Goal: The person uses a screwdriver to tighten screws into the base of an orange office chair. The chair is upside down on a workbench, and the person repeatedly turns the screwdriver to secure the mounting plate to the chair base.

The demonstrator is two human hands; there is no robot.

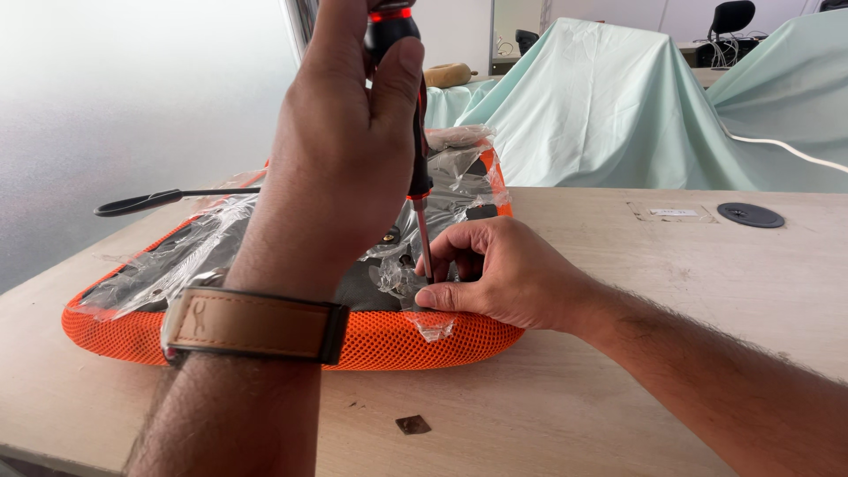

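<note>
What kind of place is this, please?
Probably an office or workshop room being set up: a wooden desk with a round cable port, furniture under pale green sheets, and office chairs behind.

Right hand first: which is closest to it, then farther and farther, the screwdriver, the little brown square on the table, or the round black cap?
From the right hand, in the head view:
1. Screwdriver: its shaft touches the fingertips.
2. Little brown square: on the table, below and slightly left of the hand.
3. Round black cap: far right, set in the tabletop.
</note>
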